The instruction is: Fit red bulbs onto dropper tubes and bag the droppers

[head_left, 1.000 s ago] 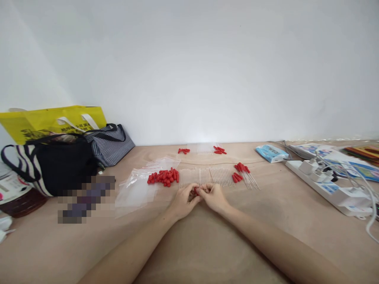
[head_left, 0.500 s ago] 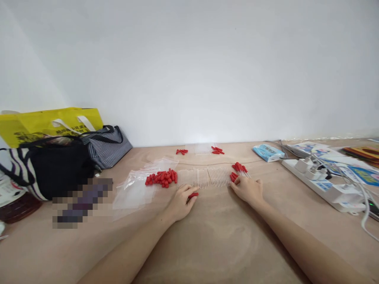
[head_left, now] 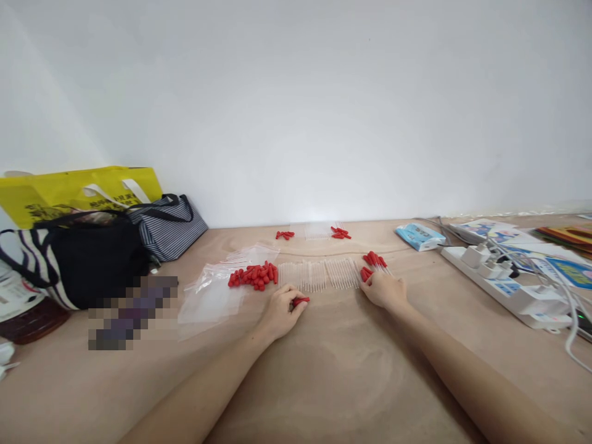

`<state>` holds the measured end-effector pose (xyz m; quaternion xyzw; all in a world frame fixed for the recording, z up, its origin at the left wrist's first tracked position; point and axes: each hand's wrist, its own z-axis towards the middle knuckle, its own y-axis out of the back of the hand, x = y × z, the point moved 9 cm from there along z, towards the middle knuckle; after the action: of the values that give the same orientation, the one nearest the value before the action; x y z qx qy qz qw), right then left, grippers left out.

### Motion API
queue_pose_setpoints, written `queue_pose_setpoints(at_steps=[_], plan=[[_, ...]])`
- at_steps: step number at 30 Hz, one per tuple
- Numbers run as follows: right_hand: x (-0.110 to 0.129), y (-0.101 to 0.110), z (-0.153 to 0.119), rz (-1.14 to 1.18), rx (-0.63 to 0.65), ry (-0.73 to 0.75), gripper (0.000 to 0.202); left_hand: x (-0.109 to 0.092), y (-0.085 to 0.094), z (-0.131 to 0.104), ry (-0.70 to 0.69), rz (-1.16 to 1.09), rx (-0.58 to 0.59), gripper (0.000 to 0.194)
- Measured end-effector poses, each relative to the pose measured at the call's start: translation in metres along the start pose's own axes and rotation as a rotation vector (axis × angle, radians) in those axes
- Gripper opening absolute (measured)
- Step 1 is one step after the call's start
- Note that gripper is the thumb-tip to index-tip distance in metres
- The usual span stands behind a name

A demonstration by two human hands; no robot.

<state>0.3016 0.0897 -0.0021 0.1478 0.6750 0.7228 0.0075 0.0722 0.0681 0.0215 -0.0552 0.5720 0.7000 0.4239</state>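
Left hand (head_left: 281, 311): fingers clamped on red cap (head_left: 301, 301). Right hand (head_left: 385, 291) at small cap pile (head_left: 365, 273), grip unclear. Some sticks (head_left: 372, 259) capped; bare row (head_left: 319, 275), cap heap (head_left: 254, 277) left.

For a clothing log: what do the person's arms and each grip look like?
The left forearm and right forearm are slim and bare where visible, with no sleeve, watch or bracelet showing. The left grip and right grip are ungloved human hands, with no ring visible.
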Motion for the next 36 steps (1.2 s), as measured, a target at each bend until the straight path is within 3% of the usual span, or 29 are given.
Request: queue_pose_setpoints(at_steps=[8,11,13,18,21,36], plan=[[-0.003,-0.005,-0.001,-0.017,0.065,-0.013,0.027,0.0,-0.002,0.0,-0.015,-0.003,0.003,0.013],[-0.003,0.004,-0.002,-0.03,-0.018,0.009,0.028,0.0,-0.002,0.0,-0.019,-0.016,0.002,0.013],[0.009,0.011,-0.005,-0.036,-0.113,0.122,0.027,0.0,-0.001,0.0,-0.016,-0.023,-0.006,0.013],[0.063,0.015,-0.031,-0.087,-0.265,0.593,0.019,0.003,0.004,0.001,0.019,-0.009,-0.047,0.008],[0.077,0.009,-0.042,-0.144,-0.285,0.695,0.016,0.008,0.005,0.0,0.056,-0.031,-0.064,0.007],[0.081,0.013,-0.05,-0.116,-0.277,0.706,0.016,0.005,0.009,0.001,-0.003,-0.052,-0.102,0.017]])
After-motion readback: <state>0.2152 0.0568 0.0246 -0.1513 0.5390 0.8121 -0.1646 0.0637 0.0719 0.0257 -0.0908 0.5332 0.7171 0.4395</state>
